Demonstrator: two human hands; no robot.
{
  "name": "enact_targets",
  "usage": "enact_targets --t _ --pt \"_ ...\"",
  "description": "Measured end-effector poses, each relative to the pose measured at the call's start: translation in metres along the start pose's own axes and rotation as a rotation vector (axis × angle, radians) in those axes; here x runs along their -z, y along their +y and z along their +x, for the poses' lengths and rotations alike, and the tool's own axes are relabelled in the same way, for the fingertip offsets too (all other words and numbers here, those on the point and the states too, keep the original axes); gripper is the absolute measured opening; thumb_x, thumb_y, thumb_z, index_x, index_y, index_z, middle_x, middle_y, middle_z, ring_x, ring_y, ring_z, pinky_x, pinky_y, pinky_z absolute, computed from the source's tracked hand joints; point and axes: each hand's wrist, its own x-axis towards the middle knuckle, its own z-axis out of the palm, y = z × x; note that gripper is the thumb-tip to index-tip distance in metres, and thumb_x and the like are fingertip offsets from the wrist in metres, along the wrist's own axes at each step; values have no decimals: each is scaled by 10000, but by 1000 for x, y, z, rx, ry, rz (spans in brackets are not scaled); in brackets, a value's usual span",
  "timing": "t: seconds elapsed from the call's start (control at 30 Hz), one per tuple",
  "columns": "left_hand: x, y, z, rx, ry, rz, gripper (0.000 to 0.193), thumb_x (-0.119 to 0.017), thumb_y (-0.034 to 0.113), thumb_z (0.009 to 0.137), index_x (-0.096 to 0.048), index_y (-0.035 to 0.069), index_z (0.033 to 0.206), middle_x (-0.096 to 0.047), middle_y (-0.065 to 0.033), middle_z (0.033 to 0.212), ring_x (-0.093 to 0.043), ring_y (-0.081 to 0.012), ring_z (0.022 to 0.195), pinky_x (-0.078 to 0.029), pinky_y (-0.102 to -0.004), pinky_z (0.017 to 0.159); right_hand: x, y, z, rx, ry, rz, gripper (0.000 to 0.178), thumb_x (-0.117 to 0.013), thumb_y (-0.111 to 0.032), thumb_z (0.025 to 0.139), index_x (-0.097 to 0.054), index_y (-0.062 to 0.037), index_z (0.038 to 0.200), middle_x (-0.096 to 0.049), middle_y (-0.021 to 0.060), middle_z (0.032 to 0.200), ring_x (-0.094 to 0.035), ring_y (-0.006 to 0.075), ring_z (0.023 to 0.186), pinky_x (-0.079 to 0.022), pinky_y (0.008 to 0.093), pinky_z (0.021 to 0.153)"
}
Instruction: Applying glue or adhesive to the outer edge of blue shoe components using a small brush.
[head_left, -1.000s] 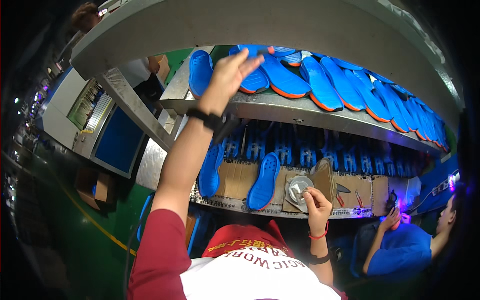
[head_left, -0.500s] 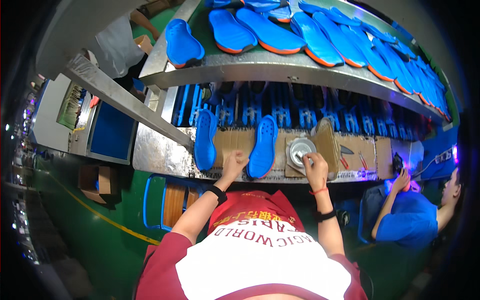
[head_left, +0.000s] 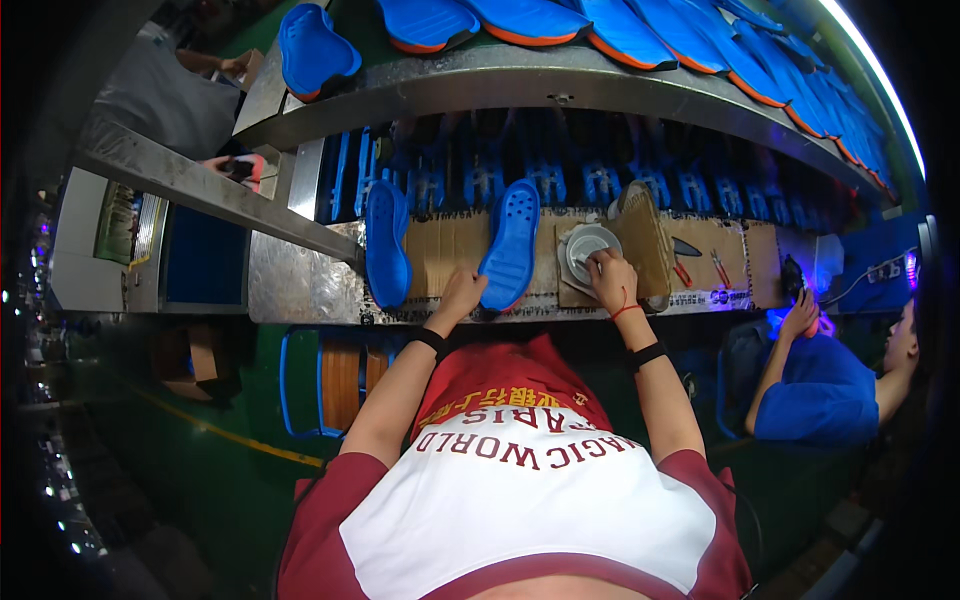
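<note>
My left hand [head_left: 462, 292] reached forward, fingers closed on the heel end of a blue shoe sole [head_left: 510, 245] lying on the counter [head_left: 300, 285]. My right hand [head_left: 610, 275], arm extended, rested curled on a round metal tin [head_left: 585, 245] just right of that sole. A second blue sole [head_left: 386, 243] lay to the left, well apart.

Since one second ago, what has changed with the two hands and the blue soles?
The left hand came down from the upper shelf, where it reached among the blue soles, to the bench and now touches the near end of a blue sole. The right hand stayed on the round grey tin. The other blue sole on the bench kept its place.
</note>
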Motion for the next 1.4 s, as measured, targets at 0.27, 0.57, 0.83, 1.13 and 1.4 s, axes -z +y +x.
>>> enact_targets --t 0.27,0.57,0.83,1.13,1.4 --pt "47 62 -25 224 -368 -806 363 -522 145 928 -465 -28 1242 -595 -108 1105 -612 -189 963 -529 -319 802 8 0 -3 -6 -24 16 131 -624 -186 806 -681 -70 830 -642 115 907 -628 344 783 -494 423 690" --pt "68 118 -67 -34 -225 -945 504 -658 -18 797 -447 0 1254 -575 -108 1146 -601 -180 999 -540 -311 805 28 -6 -11 7 -16 -1 125 -635 -169 802 -670 -51 822 -639 127 884 -615 342 755 -481 405 667" --pt "72 159 -81 -191 97 -730 418 -619 -15 803 -492 -53 1199 -655 -104 930 -638 -122 787 -522 -261 699 100 -92 -37 171 145 609 72 -659 -20 782 -649 -3 852 -643 75 882 -504 106 563 -382 221 500" --pt "74 175 -87 -292 208 -574 436 -621 0 796 -497 -75 1207 -672 -130 848 -660 -149 749 -526 -277 682 101 -122 -40 408 187 362 136 -685 -7 752 -637 -14 879 -628 122 926 -638 289 675 -511 326 579" --pt "74 172 -85 -299 201 -514 366 -641 26 806 -526 -60 1144 -647 -90 913 -611 -90 768 -508 -235 666 99 -125 -34 312 111 541 103 -677 -9 763 -645 -2 860 -637 134 913 -646 287 679 -510 317 579"
